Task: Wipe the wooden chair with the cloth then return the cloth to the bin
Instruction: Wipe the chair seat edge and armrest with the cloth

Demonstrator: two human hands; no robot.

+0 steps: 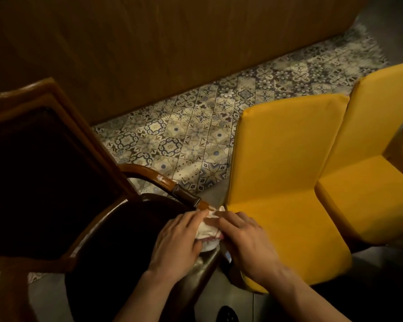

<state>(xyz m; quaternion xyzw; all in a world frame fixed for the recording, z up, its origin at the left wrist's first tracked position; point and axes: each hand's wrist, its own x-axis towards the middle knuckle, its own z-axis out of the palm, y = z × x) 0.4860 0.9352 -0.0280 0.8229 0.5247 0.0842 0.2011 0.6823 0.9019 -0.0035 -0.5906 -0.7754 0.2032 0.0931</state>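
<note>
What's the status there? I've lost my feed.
Left hand and right hand both on the white cloth. Cloth pressed at the front end of the wooden chair's armrest. Yellow chair close alongside; no bin visible.
</note>
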